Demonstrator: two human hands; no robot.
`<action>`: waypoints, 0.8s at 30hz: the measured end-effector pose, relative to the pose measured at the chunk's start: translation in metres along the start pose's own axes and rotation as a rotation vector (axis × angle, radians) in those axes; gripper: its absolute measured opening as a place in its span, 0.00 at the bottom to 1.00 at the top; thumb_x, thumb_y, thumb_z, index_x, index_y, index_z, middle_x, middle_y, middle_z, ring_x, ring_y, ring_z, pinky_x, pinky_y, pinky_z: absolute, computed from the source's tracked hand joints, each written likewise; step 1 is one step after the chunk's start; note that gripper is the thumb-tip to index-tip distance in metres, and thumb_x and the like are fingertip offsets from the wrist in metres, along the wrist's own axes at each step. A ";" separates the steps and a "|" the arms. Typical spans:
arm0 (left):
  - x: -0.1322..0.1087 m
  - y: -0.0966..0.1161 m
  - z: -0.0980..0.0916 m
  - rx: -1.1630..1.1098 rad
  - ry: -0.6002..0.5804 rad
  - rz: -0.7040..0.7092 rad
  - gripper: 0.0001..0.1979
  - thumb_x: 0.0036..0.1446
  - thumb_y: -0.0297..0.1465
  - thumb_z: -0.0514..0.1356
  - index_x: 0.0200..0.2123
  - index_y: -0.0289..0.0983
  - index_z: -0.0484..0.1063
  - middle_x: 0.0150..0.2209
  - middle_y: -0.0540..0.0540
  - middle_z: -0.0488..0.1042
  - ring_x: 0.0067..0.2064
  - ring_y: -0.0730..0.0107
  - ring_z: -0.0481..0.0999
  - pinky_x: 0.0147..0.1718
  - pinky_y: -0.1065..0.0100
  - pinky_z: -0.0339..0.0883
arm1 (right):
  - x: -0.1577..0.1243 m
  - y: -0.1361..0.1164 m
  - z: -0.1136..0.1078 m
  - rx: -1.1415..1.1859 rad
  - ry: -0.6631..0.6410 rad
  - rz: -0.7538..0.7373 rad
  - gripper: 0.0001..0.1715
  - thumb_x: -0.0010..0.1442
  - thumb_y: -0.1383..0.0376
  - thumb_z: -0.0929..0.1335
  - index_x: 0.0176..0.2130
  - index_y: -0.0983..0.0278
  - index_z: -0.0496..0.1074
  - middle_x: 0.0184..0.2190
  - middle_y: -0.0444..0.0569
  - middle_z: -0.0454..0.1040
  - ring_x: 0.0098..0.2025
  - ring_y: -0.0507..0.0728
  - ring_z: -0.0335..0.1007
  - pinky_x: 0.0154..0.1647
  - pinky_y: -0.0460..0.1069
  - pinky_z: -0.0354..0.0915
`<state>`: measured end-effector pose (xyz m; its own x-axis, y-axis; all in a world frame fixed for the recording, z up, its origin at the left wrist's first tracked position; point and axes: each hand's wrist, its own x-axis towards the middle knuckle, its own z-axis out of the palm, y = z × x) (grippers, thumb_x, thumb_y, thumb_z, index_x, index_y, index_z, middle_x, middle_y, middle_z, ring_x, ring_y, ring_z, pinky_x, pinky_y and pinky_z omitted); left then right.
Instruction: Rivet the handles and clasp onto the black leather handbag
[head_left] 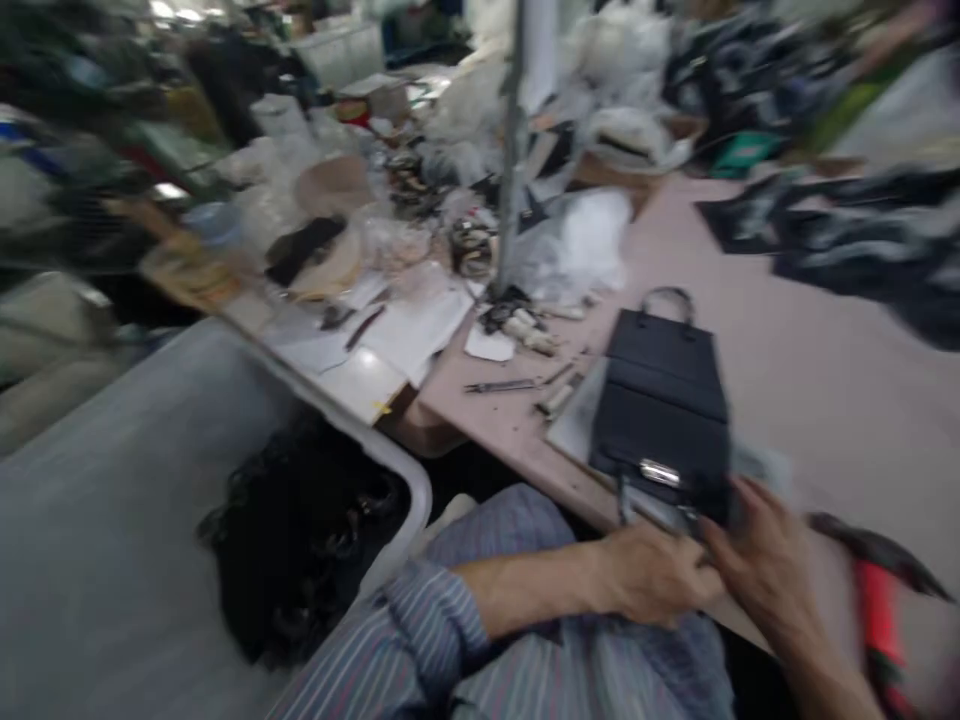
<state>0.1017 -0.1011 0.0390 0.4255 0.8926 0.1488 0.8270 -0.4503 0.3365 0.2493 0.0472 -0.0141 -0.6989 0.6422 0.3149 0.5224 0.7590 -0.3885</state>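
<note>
A small black handbag (664,400) with a silver clasp and a top handle lies flat on the pink table (810,370), its clasp end toward me. My left hand (652,575) sits at the table's near edge just below the bag's clasp, fingers curled, apparently touching the bag's lower edge. My right hand (757,560) rests beside it at the bag's lower right corner, fingers bent against the bag. The picture is smeared by motion, so the exact grip is unclear.
A large grey plastic bin (135,520) at lower left holds a pile of black chain straps (300,540). A red-handled tool (877,600) lies at the right edge. Small tools (502,385), papers and cluttered supplies crowd the table's far side; dark bags (847,240) lie upper right.
</note>
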 end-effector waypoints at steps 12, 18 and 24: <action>-0.009 -0.027 0.014 -0.114 -0.067 0.141 0.07 0.59 0.27 0.53 0.40 0.38 0.68 0.35 0.44 0.70 0.33 0.64 0.73 0.27 0.65 0.70 | -0.023 -0.033 -0.015 0.003 -0.047 0.199 0.31 0.62 0.67 0.63 0.64 0.63 0.64 0.67 0.58 0.61 0.68 0.67 0.56 0.68 0.68 0.54; 0.006 -0.039 0.011 -0.089 -0.115 0.215 0.06 0.60 0.28 0.53 0.39 0.37 0.69 0.35 0.43 0.71 0.34 0.64 0.73 0.27 0.65 0.70 | -0.027 -0.025 -0.012 0.052 0.009 0.235 0.28 0.64 0.68 0.63 0.63 0.63 0.64 0.67 0.58 0.62 0.68 0.67 0.56 0.68 0.68 0.56; 0.009 -0.033 0.011 -0.081 -0.126 0.136 0.06 0.59 0.27 0.53 0.38 0.38 0.69 0.35 0.44 0.71 0.33 0.64 0.73 0.26 0.65 0.69 | -0.021 -0.020 -0.013 0.085 0.012 0.226 0.26 0.65 0.69 0.62 0.61 0.62 0.67 0.65 0.55 0.65 0.67 0.66 0.56 0.67 0.68 0.56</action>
<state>0.0825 -0.0786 0.0191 0.5782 0.8118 0.0818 0.7285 -0.5588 0.3962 0.2594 0.0200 -0.0020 -0.5626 0.7965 0.2217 0.6216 0.5843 -0.5217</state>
